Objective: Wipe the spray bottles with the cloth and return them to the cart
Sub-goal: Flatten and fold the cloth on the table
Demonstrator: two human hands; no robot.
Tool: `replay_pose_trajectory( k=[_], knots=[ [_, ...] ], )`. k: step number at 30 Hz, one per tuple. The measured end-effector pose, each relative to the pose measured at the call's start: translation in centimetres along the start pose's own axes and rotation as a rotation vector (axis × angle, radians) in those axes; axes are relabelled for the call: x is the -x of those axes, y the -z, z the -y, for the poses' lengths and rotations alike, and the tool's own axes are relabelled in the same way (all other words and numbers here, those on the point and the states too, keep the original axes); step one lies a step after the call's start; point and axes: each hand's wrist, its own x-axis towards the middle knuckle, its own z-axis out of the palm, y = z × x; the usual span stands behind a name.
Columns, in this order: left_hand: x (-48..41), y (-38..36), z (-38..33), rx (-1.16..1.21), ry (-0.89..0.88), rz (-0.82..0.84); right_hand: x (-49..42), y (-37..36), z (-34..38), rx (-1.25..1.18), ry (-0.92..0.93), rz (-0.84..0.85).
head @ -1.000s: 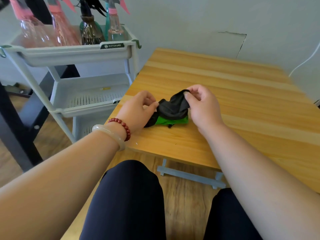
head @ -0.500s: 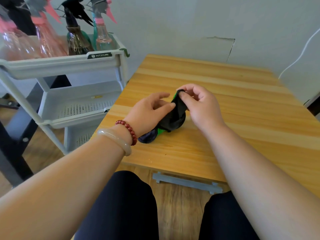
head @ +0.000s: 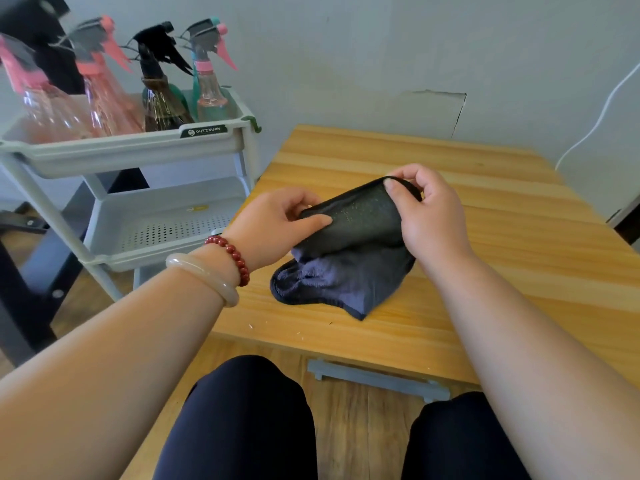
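Hidden: the top tray wall of the cart (head: 121, 154) covers the bases of the spray bottles (head: 162, 102), so I cannot see how they sit inside it.
Cut off: the leftmost bottle (head: 34, 95) runs off the picture's edge, and my left forearm blocks the cart's lowest shelf.
Hard to make out: the pink bottles blur at the edge, and I cannot tell how many stand behind the front row.
Cloth: the dark cloth (head: 346, 271) is bunched, its lower folds resting on the table (head: 502, 271) near the front edge and its upper part lifted and stretched between my hands. Its underside is out of sight.
Left hand: my left hand (head: 277, 226) pinches the cloth's left edge, thumb on top. The other fingers curl in, their tips partly behind the fabric.
Right hand: my right hand (head: 426, 216) grips the raised top edge between thumb and forefinger, the other fingers curled loosely behind it.
Wrist: a red bead bracelet (head: 232, 258) and a pale bangle (head: 204, 275) sit on my left wrist.
Bottles: all upright in the cart's top tray, well apart from my hands, left of the table.
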Motion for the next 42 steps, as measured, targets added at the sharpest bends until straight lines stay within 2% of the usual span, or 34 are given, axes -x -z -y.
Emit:
replay_pose_trajectory(
  k=[5,10,13,15,18,22,25,27,32,37,42],
  knots=[
    [-0.3,1.4,-0.2,-0.038,-0.002,0.021,-0.4,0.5,0.6,-0.029,0.007,-0.039],
    [-0.9,2.3,0.8,-0.052,0.084,0.121,-1.6,1.6,0.3,-0.022,-0.054,-0.127],
    [-1.6,2.0,1.6,-0.172,0.079,-0.008,-2.0,2.0,-1.0,0.07,-0.093,-0.121],
    [-2.2,1.7,1.9,-0.167,0.099,-0.085,-2.1,2.0,-1.9,0.138,-0.103,-0.114],
    [-3.4,1.3,2.6,-0.209,0.164,-0.03,-2.3,1.9,-2.8,0.273,-0.096,-0.072],
    [-4.5,1.3,2.9,0.027,0.289,0.218,-3.3,1.9,-3.4,0.33,-0.145,-0.069],
    [-5.2,1.4,3.4,0.121,0.3,0.159,-3.8,1.6,-3.8,0.297,-0.184,-0.066],
    [-5.5,1.3,3.8,0.113,0.29,0.056,-3.9,1.2,-4.2,0.278,-0.189,-0.059],
    [-4.9,0.1,3.9,-0.083,0.187,-0.117,-3.3,0.4,-4.9,0.269,-0.207,-0.055],
    [-2.8,-0.2,4.0,-0.153,0.074,-0.128,-1.5,1.6,-5.3,0.286,-0.211,-0.005],
    [0.6,-0.1,4.5,-0.279,-0.135,-0.025,1.2,3.5,-4.6,0.357,-0.219,0.124]
  ],
)
